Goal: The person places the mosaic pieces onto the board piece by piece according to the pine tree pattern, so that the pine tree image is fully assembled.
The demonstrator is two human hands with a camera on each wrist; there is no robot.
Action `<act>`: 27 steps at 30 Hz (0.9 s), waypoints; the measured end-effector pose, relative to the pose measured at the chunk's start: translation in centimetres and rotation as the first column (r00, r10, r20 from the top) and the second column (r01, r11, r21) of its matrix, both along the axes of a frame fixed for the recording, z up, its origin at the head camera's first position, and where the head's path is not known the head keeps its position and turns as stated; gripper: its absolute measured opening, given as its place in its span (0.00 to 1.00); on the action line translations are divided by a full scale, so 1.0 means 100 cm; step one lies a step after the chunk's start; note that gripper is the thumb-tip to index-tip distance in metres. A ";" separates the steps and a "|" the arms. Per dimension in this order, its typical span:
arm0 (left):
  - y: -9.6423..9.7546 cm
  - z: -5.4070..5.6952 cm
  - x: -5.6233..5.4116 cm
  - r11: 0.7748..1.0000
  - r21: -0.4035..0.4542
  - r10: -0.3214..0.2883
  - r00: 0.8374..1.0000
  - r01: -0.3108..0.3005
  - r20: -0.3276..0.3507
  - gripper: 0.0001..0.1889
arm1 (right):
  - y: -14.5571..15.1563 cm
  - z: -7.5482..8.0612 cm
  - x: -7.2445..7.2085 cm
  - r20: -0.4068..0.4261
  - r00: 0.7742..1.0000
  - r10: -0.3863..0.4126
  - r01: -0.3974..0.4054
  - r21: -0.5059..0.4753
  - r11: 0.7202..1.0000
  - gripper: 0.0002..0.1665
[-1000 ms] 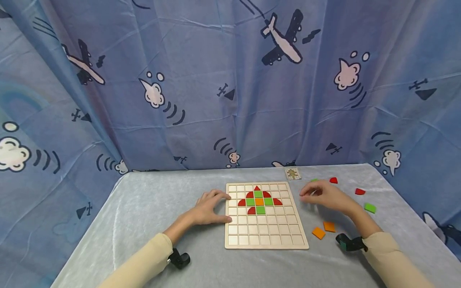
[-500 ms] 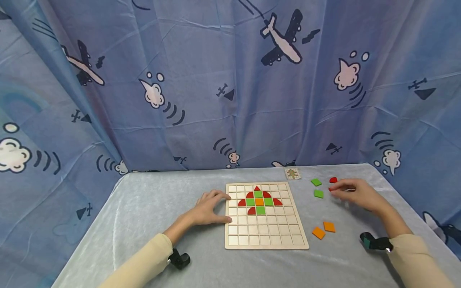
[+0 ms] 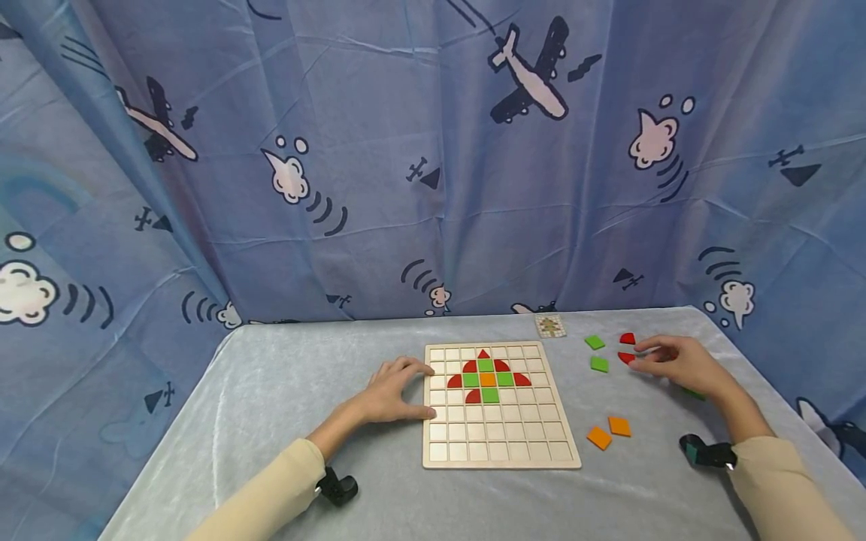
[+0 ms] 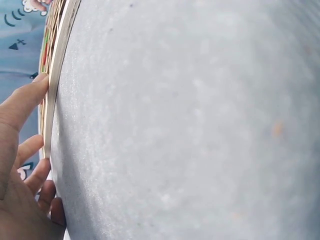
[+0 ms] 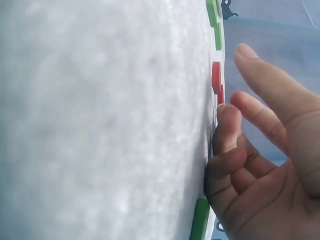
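My left hand rests at the left edge of the wooden grid board, its fingertips and thumb touching the frame. On the board lies a pattern of red, green and orange tiles around one orange square. To the right, my right hand hovers low over the cloth, thumb and forefinger apart in the right wrist view. Just at its fingertips lies a red quarter-round tile, flat on the cloth, with a second red tile behind it. Nothing is held between the fingers.
Two green squares lie left of the red tiles, and another green tile is partly hidden under the right hand. Two orange squares lie nearer me. A small pattern card sits behind the board.
My right hand has moved right from beside the board. One red tile has shifted left to beside the other and is now let go. The left hand has stayed put.
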State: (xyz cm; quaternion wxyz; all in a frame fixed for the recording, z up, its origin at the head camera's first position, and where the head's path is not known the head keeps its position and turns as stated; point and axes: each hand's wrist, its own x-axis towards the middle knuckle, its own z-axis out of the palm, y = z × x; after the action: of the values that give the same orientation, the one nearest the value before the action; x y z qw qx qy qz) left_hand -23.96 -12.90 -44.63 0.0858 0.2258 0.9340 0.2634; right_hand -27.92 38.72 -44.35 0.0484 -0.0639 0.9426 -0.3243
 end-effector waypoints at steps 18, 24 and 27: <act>0.000 -0.001 0.001 1.000 0.002 -0.001 1.000 0.001 -0.008 0.36 | -0.006 -0.003 -0.008 0.002 1.000 -0.029 0.029 0.042 0.999 0.30; -0.001 -0.002 0.001 1.000 0.002 0.000 1.000 0.000 -0.008 0.36 | -0.009 -0.002 -0.008 0.009 0.999 -0.031 0.030 0.043 0.999 0.27; -0.001 -0.002 0.001 1.000 0.006 -0.001 1.000 0.001 -0.007 0.36 | -0.009 -0.002 -0.008 0.021 0.999 -0.037 0.036 0.037 0.999 0.26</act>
State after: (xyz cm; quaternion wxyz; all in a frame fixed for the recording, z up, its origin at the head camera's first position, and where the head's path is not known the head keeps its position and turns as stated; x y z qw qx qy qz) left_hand -23.87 -12.98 -44.81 0.0818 0.2275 0.9334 0.2652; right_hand -28.74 37.81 -44.60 0.0536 -0.0423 0.9488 -0.3084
